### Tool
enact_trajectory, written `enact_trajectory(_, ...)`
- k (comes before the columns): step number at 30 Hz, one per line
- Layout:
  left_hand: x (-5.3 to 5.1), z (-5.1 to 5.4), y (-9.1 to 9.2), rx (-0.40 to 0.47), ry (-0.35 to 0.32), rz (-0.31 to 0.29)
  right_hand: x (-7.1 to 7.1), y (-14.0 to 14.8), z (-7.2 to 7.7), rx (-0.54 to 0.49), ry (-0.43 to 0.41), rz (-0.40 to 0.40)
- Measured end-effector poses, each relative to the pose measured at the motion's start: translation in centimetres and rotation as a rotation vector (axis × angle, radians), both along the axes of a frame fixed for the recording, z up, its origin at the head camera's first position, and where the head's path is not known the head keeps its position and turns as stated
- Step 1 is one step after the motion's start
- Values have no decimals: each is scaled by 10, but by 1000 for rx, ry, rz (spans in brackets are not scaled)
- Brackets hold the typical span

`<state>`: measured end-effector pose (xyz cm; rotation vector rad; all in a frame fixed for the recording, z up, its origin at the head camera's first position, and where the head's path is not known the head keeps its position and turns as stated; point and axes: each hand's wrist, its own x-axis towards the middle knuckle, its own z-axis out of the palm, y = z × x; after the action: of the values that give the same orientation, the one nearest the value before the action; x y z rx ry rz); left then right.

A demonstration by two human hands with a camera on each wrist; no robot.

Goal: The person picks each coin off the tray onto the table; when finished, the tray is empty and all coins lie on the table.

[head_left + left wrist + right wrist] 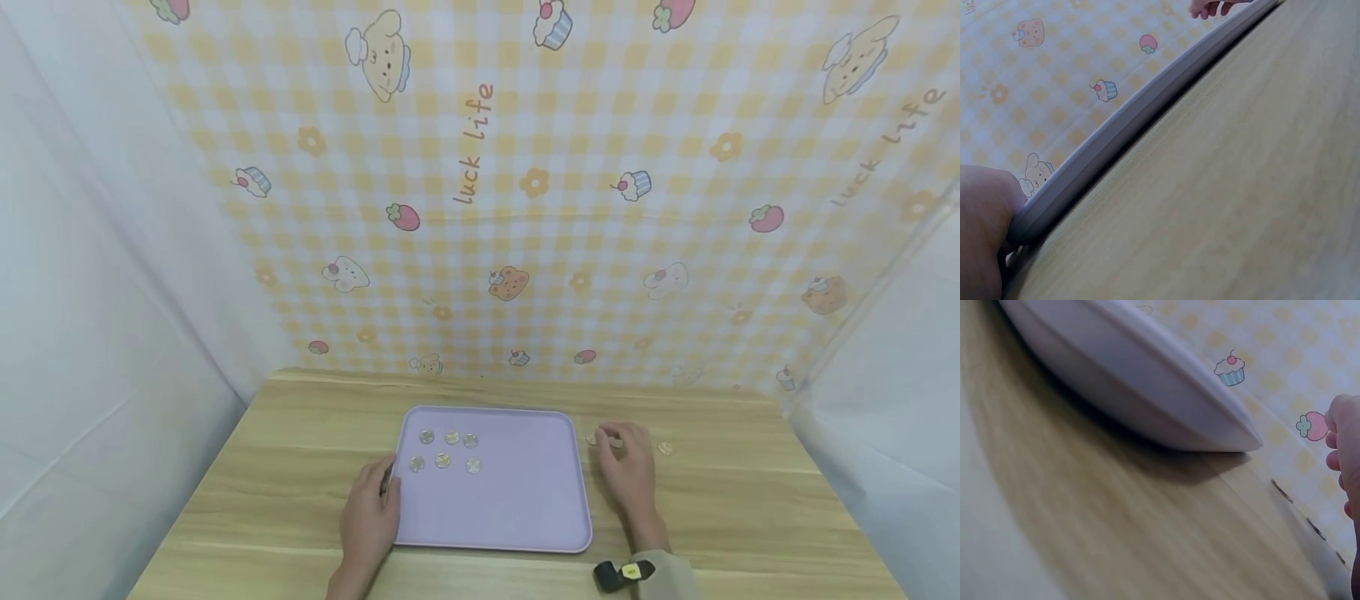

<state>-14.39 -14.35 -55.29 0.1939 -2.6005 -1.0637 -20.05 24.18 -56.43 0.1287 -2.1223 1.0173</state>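
Note:
The left hand point(367, 517) grips the left edge of a lilac tray point(525, 492); in the left wrist view part of that hand point(985, 231) is against the tray's side wall point(1104, 137). Several round coins point(442, 460) lie in two rows of three at the tray's upper left. Right of the tray, the right hand point(630, 475) hovers low over the table with its fingers loosely bent and no coin visible in them. Below the right hand point(1347, 444) in the right wrist view, three coins point(1316, 529) lie in a line on the wood.
The wooden table point(285, 467) carries the tray near its middle. A yellow checked cloth point(570, 233) hangs behind it, with white cloth point(90, 292) at both sides. A black strap piece with a yellow label point(632, 572) is at the right wrist.

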Motion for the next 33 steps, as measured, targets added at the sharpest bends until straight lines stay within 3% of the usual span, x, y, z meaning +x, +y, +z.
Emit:
enact_trajectory(21, 0, -5, 0, -18, 32, 14, 0, -33, 0, 9, 45, 123)
enact_trajectory(33, -1, -4, -2, -11, 3, 10, -1, -56, -2, 30, 68, 154)
